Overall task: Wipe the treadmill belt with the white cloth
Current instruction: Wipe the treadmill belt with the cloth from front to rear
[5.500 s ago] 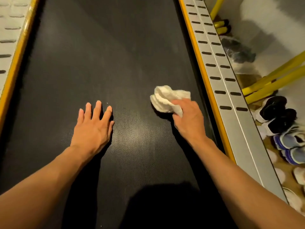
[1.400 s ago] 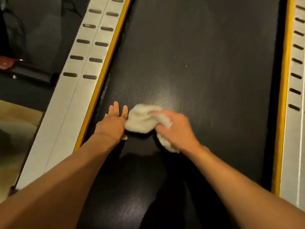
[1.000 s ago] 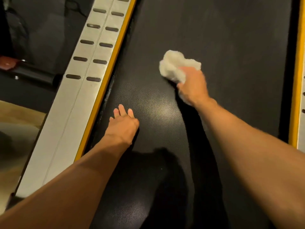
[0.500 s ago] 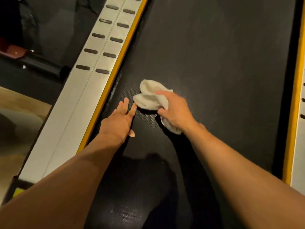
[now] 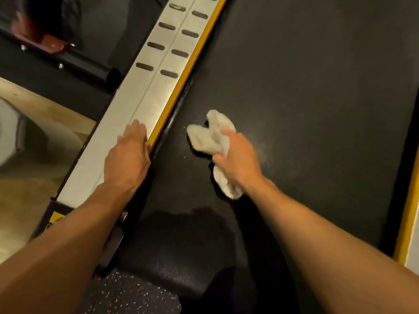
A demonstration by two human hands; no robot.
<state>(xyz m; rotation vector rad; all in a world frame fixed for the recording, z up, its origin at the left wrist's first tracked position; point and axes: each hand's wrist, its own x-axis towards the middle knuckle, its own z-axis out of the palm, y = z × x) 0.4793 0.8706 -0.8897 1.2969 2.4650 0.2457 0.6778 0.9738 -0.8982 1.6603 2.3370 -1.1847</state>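
The left hand (image 5: 128,158) has shifted off the treadmill belt (image 5: 306,87) onto the silver side rail (image 5: 145,96), fingers flat, likely bracing. The right hand (image 5: 238,159) grips the bunched white cloth (image 5: 209,137), pressing it to the belt near its left edge.

White cloth (image 5: 212,134), black dotted belt (image 5: 306,87), yellow-edged silver rail (image 5: 145,91).

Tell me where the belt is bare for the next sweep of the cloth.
Widest bare belt lies right of the right hand, out to the right yellow strip, and ahead of the white cloth. Tight: the narrow lane between the cloth and the left yellow strip, beside the left hand on the silver rail.
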